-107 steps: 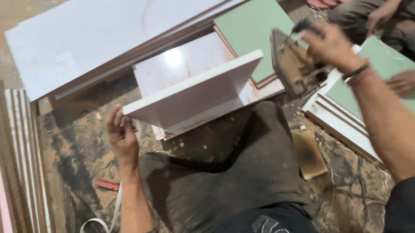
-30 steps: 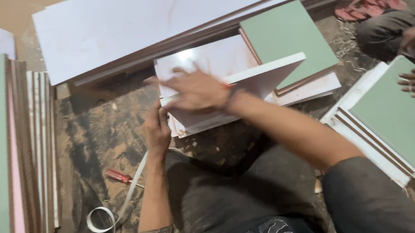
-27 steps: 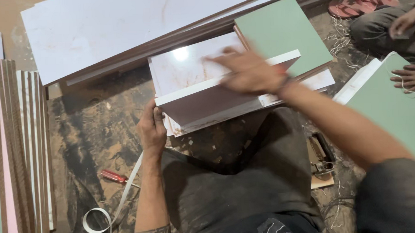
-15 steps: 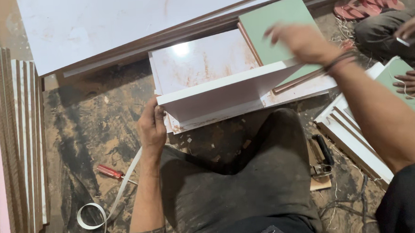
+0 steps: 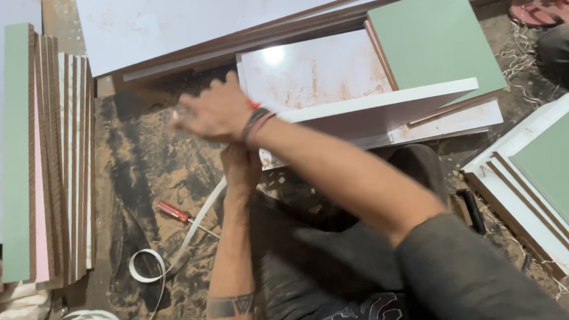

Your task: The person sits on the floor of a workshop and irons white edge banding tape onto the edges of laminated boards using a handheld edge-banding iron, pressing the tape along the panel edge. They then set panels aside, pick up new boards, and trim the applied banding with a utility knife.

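The right hand (image 5: 215, 112) has swung across from the green panel side, now blurred and spread open holding nothing, above the left hand (image 5: 240, 165), which stays clamped on the white board (image 5: 384, 107), so it's steadied.

Your right hand (image 5: 215, 112) has crossed over. Half a second ago it hovered over the green square laminated board (image 5: 434, 41) at the right; now it reaches across your left forearm, blurred, past the left end of the white laminated L-shaped shelf piece (image 5: 384, 107). The power tool it carried a few seconds ago is gone from its grip. Your head has shifted too, so the upright stack of edge-on boards (image 5: 47, 151) shows more fully.
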Motion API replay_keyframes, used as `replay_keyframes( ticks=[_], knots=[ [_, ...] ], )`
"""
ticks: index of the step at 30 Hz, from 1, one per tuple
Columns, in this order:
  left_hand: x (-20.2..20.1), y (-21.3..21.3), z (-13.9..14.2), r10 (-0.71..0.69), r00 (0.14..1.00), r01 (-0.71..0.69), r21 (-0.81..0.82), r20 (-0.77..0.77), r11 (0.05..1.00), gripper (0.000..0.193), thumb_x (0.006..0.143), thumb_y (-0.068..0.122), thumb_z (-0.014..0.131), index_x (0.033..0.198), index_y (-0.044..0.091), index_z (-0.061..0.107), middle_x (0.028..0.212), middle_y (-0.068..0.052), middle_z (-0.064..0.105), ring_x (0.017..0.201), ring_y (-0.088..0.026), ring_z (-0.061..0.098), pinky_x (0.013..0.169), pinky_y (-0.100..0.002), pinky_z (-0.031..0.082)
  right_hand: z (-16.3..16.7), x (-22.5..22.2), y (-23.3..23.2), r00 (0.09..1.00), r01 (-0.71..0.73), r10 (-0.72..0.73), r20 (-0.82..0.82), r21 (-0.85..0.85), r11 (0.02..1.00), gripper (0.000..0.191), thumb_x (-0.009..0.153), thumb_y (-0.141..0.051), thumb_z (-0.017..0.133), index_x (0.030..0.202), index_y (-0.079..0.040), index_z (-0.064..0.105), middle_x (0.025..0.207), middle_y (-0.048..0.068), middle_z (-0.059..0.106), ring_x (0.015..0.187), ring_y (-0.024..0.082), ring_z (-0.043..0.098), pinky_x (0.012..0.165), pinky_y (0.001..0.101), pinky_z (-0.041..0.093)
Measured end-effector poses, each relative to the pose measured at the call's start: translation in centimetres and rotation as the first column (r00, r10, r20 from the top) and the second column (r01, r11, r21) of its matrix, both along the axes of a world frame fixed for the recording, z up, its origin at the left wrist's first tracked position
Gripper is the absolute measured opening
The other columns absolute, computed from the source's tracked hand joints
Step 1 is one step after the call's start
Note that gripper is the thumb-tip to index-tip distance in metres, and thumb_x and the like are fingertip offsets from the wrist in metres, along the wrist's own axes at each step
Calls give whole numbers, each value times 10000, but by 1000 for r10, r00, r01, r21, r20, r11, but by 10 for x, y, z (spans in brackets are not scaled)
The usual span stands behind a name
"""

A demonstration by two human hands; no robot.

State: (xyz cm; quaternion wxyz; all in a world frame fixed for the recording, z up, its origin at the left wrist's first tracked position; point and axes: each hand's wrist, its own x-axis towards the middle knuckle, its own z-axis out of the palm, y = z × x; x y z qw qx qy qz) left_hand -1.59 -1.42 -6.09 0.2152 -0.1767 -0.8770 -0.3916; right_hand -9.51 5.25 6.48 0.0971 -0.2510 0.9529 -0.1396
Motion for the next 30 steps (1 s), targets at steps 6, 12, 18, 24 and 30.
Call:
replay_keyframes(
  ticks=[6,12,18,24,30],
  knots=[
    [5,9,24,-56,998,51,206,21,977,252,1086,223,562,1289,104,651,1046,-216,742,937,-412,731,739,-467,566,4,15,166,889,-32,-55,-455,-182,983,391,1061,-400,514,1049,-106,772,885,104,751,826,308,704,799,477,519],
    [7,13,37,-69,990,41,229,120,973,283,1106,261,536,1314,109,653,1007,-195,744,925,-354,754,761,-430,564,23,72,368,883,394,-369,-291,31,918,525,1163,-371,271,1126,-140,741,843,71,728,862,293,698,736,464,515],
    [11,12,28,-161,979,126,252,122,959,333,1120,277,541,1378,68,577,1133,-184,714,995,-337,701,837,-430,542,22,79,376,781,583,-622,-59,-290,759,698,1210,-561,239,1143,-95,754,891,64,724,925,262,718,869,407,541],
    [10,23,17,-19,963,24,-16,270,1000,485,910,342,760,1272,50,622,863,-140,633,781,-304,609,693,-450,491,25,94,280,977,34,-78,-197,-216,976,611,834,-415,785,1289,-47,614,1130,153,695,1095,341,629,940,475,475],
    [13,21,28,-116,974,106,62,193,992,380,874,314,822,1122,53,700,968,-135,652,846,-294,607,744,-428,491,27,94,226,965,104,-116,-234,-61,993,401,869,-298,826,1143,-72,639,979,141,698,951,347,658,881,509,495]
  ],
)
